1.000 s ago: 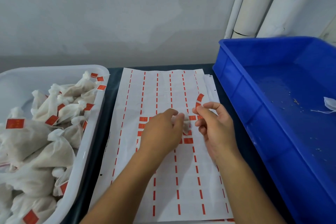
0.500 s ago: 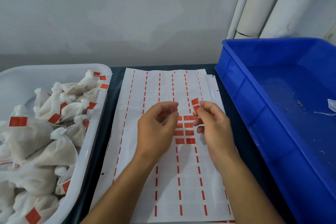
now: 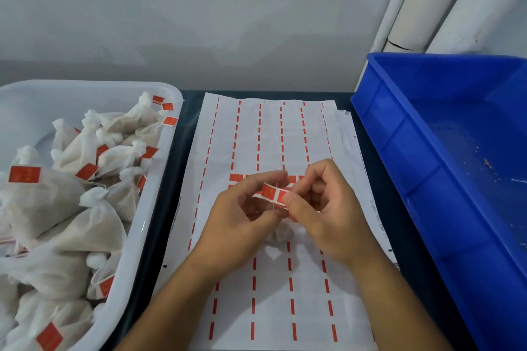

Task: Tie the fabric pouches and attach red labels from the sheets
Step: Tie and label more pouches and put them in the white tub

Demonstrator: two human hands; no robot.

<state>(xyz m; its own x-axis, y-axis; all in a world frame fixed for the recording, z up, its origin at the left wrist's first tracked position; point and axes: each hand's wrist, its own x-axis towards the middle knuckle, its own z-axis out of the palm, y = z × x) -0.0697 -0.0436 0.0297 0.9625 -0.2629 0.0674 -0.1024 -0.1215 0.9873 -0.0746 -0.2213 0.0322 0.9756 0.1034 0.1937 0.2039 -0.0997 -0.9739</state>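
Observation:
A red label (image 3: 273, 193) is held between both hands above the label sheet (image 3: 268, 279). My left hand (image 3: 242, 219) pinches its left end and a thin string that crosses it. My right hand (image 3: 328, 208) pinches the label's right end with thumb and forefinger. A small white fabric pouch (image 3: 281, 234) hangs below the hands, mostly hidden by them. A few red labels (image 3: 236, 177) remain on the sheet just behind the hands; the other rows are peeled, leaving red dashes.
A white tub (image 3: 148, 231) on the left is full of tied pouches with red labels (image 3: 85, 225). A blue crate (image 3: 413, 168) stands on the right. A grey wall and white pipes (image 3: 427, 3) are behind.
The peeled label has moved from my right fingertips to between both hands, now laid across the string. Both hands came closer together and nearer to me; the pouch now shows below them.

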